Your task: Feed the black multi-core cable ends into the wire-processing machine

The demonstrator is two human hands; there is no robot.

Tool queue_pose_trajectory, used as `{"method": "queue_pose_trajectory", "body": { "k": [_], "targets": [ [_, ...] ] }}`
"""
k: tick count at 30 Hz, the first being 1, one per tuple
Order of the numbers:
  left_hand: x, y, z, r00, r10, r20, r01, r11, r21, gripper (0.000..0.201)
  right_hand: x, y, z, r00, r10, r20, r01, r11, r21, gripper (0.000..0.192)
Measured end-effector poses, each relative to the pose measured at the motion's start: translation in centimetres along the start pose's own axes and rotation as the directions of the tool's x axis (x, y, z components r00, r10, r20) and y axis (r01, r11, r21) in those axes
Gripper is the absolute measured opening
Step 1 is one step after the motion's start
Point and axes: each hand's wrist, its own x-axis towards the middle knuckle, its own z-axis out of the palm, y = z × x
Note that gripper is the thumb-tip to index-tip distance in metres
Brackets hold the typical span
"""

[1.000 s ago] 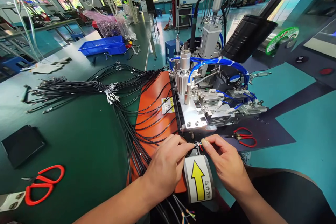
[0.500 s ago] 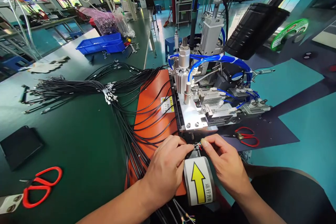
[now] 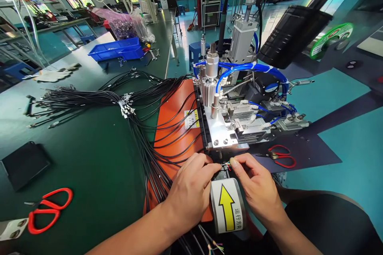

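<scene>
Thin coloured wires (image 3: 228,163) span the small gap between my two hands, just above a small black fixture (image 3: 223,174). My right hand (image 3: 257,185) pinches their ends between thumb and forefinger. From the left, my left hand (image 3: 191,191) is closed, its thumb and forefinger at the dark end of the cable the wires come out of; its other fingers and most of that cable are hidden. Below the fingertips sits a curved metal cover (image 3: 228,207) bearing a yellow arrow. A bundle of black cables (image 3: 149,167) runs beside and under my left forearm.
Right ahead stands a machine (image 3: 221,127) with cylinders and blue air tubes; a black lamp-like tube (image 3: 295,36) hangs over it. Red-handled scissors (image 3: 50,209) lie left, another red-handled pair (image 3: 281,156) right. A blue bin (image 3: 116,50) stands farther back, near an orange panel (image 3: 176,107).
Both hands keep nearly the same place and grip at the wires. The whole view has shifted very slightly; nothing is taken up or let go.
</scene>
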Motion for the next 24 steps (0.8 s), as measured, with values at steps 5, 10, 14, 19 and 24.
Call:
{"method": "queue_pose_trajectory", "body": {
  "k": [5,10,14,19,24],
  "targets": [
    [0.1,-0.1,0.1,1.000,0.006,-0.011,-0.006,1.000,0.011,0.029,0.0,0.1,0.0,1.000,0.015,0.001,-0.015,1.000,-0.015,0.036],
    [0.0,-0.1,0.1,1.000,0.002,-0.011,-0.002,1.000,0.024,0.028,0.1,0.5,0.4,0.999,-0.029,-0.027,0.029,0.999,0.014,0.035],
    [-0.1,-0.1,0.3,1.000,0.003,-0.007,-0.002,0.999,0.040,0.027,0.1,0.6,0.6,0.998,-0.040,-0.044,0.041,0.999,0.020,0.034],
    [-0.1,-0.1,0.4,1.000,-0.012,0.000,0.012,0.997,0.079,0.025,-0.1,0.6,0.7,0.996,-0.047,-0.071,0.047,0.999,-0.005,0.034],
    [0.1,0.1,0.1,1.000,-0.023,0.011,0.022,0.997,0.076,0.022,-0.2,0.5,1.0,0.994,-0.042,-0.096,0.040,0.999,-0.022,0.035]
  ]
}}
